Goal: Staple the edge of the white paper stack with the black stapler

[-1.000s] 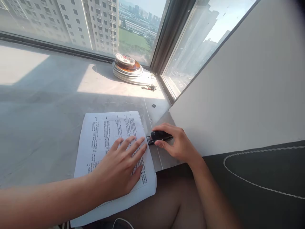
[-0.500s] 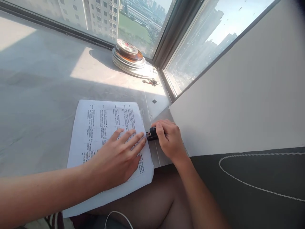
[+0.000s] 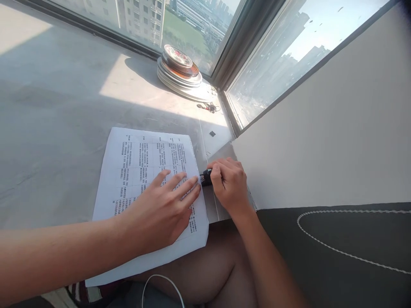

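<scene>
A printed sheet of paper (image 3: 126, 188), perhaps several in a stack, lies on the grey sill with its near edge hanging over my leg. My left hand (image 3: 165, 205) rests on it, fingers spread and palm down, the fingertips near the right edge. At that edge is a small black stapler (image 3: 206, 177), its front end meeting the paper. My right hand (image 3: 228, 182) is wrapped over the stapler from the right, thumb on top, and hides most of its body. Whether a staple is in the paper cannot be seen.
Stacked plates (image 3: 180, 77) stand in the window corner, with keys (image 3: 208, 108) just in front. A short dark strip of staples (image 3: 212, 134) lies on the sill (image 3: 64, 141). To the right rises a white wall (image 3: 321, 141). A white cable (image 3: 162, 278) loops below.
My right hand has pressed down on the stapler, whose jaws look closer together. My left hand stays flat on the paper. The whole view has shifted slightly.
</scene>
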{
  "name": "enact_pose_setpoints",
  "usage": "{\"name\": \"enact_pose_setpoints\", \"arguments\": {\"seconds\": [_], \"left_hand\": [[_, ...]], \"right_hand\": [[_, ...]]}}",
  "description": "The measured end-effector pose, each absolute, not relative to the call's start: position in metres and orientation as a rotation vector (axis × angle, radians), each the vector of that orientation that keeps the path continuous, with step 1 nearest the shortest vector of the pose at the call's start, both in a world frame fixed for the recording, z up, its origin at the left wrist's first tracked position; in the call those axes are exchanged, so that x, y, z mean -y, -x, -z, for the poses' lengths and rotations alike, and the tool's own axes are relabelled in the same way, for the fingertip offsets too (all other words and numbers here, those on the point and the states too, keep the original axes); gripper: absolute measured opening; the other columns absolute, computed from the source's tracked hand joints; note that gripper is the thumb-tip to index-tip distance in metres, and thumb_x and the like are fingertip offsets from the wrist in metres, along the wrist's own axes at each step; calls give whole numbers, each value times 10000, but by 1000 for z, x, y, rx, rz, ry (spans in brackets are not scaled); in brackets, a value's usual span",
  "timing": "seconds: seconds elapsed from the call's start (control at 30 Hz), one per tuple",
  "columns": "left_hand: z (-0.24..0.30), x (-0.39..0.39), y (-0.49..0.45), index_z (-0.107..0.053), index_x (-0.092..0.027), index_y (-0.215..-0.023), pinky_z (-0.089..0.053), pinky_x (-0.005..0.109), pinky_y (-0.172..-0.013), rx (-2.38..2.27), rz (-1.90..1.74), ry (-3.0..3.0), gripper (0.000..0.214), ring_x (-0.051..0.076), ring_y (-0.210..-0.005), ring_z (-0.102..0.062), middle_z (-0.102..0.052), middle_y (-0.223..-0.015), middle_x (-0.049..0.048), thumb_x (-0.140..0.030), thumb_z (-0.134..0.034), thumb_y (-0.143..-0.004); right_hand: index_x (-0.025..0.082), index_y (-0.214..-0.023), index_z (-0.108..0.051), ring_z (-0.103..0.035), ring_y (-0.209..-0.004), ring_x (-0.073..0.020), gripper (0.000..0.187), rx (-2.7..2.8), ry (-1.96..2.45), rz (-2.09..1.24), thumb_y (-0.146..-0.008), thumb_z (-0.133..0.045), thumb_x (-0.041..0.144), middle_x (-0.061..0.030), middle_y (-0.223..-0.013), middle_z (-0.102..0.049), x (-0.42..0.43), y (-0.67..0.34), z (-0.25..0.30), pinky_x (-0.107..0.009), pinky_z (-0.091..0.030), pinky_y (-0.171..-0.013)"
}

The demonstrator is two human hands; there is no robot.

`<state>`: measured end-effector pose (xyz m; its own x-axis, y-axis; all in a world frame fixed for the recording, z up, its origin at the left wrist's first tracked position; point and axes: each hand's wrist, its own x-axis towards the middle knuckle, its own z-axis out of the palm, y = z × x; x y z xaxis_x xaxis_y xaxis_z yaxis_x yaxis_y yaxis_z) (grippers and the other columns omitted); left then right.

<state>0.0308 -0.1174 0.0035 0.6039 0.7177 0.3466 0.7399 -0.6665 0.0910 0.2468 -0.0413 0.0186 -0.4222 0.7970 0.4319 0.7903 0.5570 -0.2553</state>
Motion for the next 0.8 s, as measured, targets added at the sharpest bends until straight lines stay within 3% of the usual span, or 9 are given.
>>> {"name": "enact_pose_setpoints", "arguments": {"seconds": [0.43,0.8], "left_hand": [[-5,118,-32,-663,-151,-1502,-443,614,-1129,1279,583,2801,494,417,-1370,-607,-629,-1559,171,-298,-554,-1043],[-5,118,-32,-660,-175,-1501,-432,595,-1146,1301,583,2801,483,408,-1388,-597,-620,-1576,159,-296,-552,-1047]], "right_hand": [[223,-798,-673,-582,-786,-213,416,2265,1308,3,-1101,-396,284,-33,-792,-720,42,-245,-18,-394,-379,-831],[230,-756,-668,-619,-787,-210,480,2148,1354,-230,-1107,-350,309,-37,-831,-759,42,-244,-24,-387,-417,-814]]}}
